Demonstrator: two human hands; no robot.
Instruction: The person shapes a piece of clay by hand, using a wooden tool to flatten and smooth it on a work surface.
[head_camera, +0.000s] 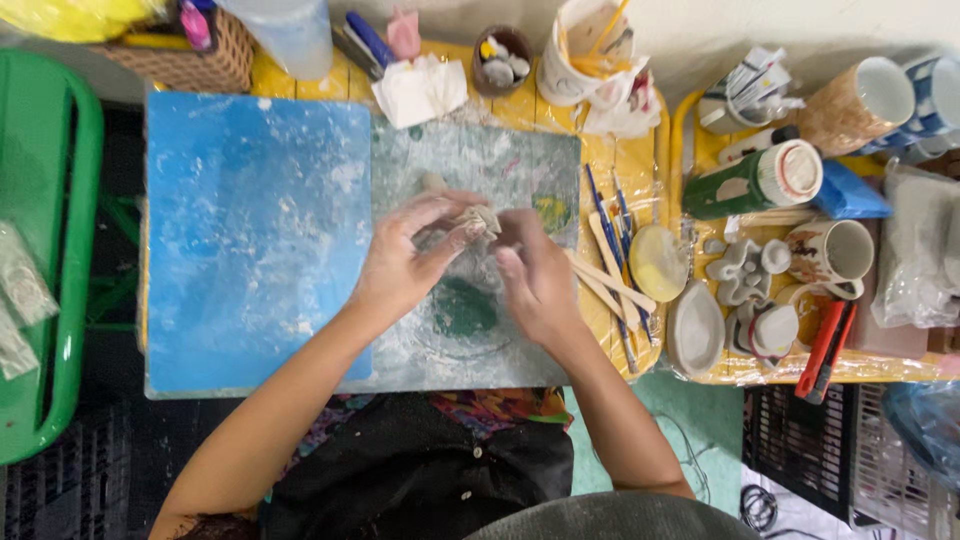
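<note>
A small pale lump of clay (483, 217) is pinched between both hands above a dusty clear work sheet (480, 160). My left hand (405, 260) grips it from the left with thumb and fingers. My right hand (535, 275) holds it from the right, fingers curled over it. A dark green blotch (465, 308) lies on the sheet just under the hands. A blue board (255, 230) dusted with white powder covers the table to the left of my left hand.
Brushes and wooden modelling sticks (612, 255) lie right of my right hand, beside a yellow round dish (657, 262). Mugs (835, 250), a green bottle (755, 180) and small clay pieces (740, 272) fill the yellow tray at right. Cups, tissue and a basket line the back. A green chair (45, 260) stands left.
</note>
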